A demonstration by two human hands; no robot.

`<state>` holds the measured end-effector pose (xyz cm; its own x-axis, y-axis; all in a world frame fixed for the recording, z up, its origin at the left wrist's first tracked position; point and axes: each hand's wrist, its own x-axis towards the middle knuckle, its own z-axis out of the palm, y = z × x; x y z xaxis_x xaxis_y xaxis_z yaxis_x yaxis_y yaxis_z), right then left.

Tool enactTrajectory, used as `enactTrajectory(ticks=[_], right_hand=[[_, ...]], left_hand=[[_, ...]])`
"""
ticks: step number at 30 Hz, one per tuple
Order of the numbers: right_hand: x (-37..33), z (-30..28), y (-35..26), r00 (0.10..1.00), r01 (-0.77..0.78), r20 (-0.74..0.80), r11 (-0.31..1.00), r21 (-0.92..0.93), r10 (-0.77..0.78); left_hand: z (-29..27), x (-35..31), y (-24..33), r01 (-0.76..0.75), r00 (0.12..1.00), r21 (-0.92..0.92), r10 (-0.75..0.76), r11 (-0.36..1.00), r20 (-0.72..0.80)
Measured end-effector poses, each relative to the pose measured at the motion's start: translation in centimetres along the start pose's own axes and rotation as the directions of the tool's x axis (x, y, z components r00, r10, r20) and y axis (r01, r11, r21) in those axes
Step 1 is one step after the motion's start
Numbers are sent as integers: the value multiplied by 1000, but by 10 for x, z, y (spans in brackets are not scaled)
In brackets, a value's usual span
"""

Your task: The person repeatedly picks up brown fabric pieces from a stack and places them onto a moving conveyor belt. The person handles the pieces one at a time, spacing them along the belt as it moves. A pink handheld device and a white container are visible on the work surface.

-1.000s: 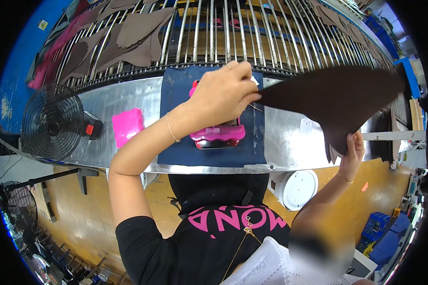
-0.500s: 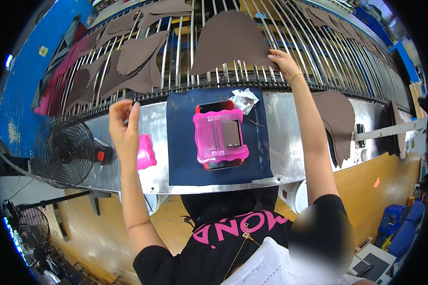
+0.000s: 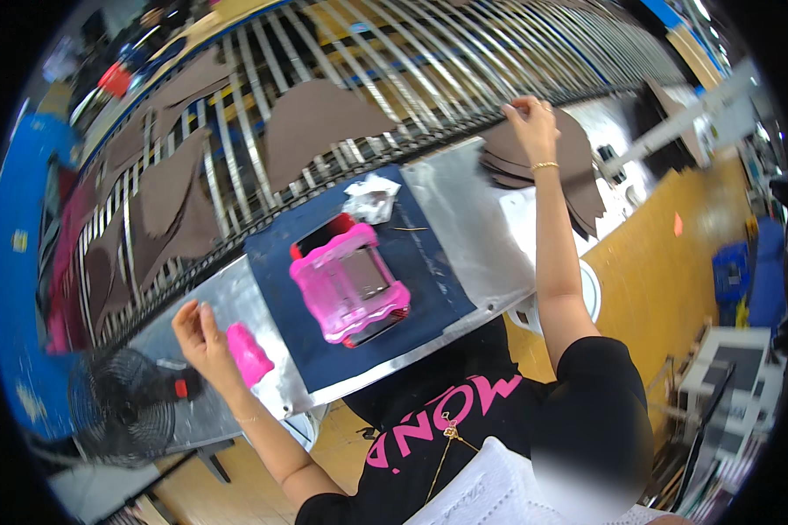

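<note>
My right hand hangs over a stack of brown flat cut pieces at the right of the metal table. Its fingers are bent and a little apart, with nothing visible in them. My left hand is raised at the left, beside a pink plastic object; its fingers are loosely curled and apart, holding nothing. On a dark blue sheet between my hands lies a pink wavy-edged tray on a red-and-black item. A large brown piece rests on the roller rack beyond.
A rack of metal bars runs along the far side, carrying more brown pieces. A black fan stands at the left end of the metal table. Crumpled wrapping lies on the sheet. A pale arm juts in at right.
My right hand has left the brown piece on the rack and moved right to the stack. The view has turned and tilted. My left hand stays raised at the left.
</note>
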<state>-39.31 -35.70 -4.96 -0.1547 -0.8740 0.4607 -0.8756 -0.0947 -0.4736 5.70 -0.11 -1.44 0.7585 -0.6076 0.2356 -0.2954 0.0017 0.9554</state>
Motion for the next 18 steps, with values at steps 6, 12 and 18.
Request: enactTrajectory(ticks=[6, 12, 18], right_hand=[[-71, -95, 123, 832, -483, 8, 732, -480, 554], [-91, -84, 125, 871, -445, -40, 749, -491, 490], [-94, -86, 114, 865, -479, -123, 730, -487, 486]], left_hand=[[25, 1, 6, -17, 998, -52, 20, 998, 62], [42, -4, 19, -52, 992, -50, 57, 997, 113], [33, -15, 23, -70, 992, 12, 69, 997, 103]])
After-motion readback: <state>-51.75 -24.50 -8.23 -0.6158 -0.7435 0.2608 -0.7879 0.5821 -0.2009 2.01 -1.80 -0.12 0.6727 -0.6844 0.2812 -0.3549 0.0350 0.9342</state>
